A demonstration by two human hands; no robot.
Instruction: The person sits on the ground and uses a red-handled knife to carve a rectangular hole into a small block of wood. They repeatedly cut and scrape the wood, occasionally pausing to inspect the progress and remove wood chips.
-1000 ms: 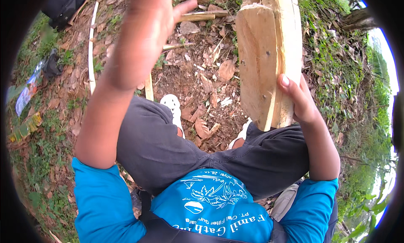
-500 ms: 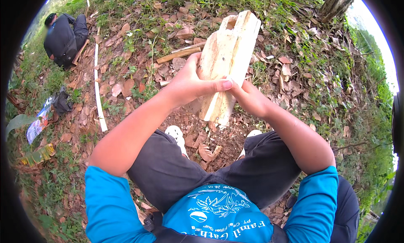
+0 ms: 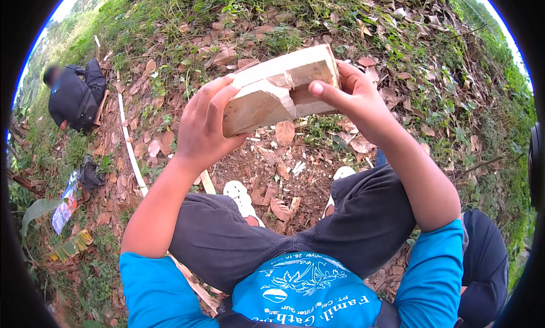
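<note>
While the person sat with knees spread, both bare hands gripped a pale wooden block (image 3: 255, 111) in the air above and beyond the lap. The left hand (image 3: 207, 121) clasped the block's left end, fingers bent over the upper edge and thumb along the lower one. The right hand (image 3: 360, 101) grasped the other end, its thumb pressed against the near face and its fingers behind. The block lay crosswise and tilted, its right end higher, with a jagged notch near the middle of the near side.

Below it, wood chips (image 3: 299, 168) and dry brown leaves (image 3: 285, 132) littered the bare soil between two white clogs (image 3: 238, 197). Dark trousers (image 3: 221, 231) and a blue T-shirt (image 3: 306, 282) with white print filled the lower view. To the left, a long pale strip (image 3: 129, 143) stretched over the ground, near a black bundle (image 3: 91, 175) and a colourful plastic packet (image 3: 66, 203). Farther up that side, a co-worker (image 3: 74, 98) in dark clothes was bent low on the slope.
</note>
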